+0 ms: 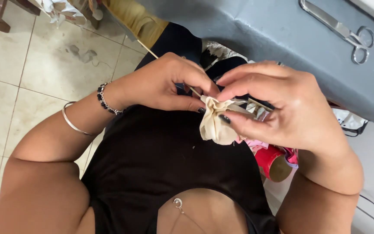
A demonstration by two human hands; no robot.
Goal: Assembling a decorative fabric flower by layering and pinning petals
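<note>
My left hand (163, 82) and my right hand (282, 106) meet over my lap. Both pinch a small gathered piece of cream fabric (215, 123), bunched like a flower. A thin wooden stick (150, 50) runs from the upper left into the fabric, passing under the fingers of my left hand. My right thumb, with dark nail polish, presses on the folds. My left wrist wears a beaded bracelet (104, 100) and a silver bangle (72, 123).
A grey cloth-covered table (256, 30) lies ahead with metal scissors (347, 32) on it. A red cardboard roll (273, 162) and pink scraps sit by my right thigh. Beige floor tiles (27, 73) are to the left.
</note>
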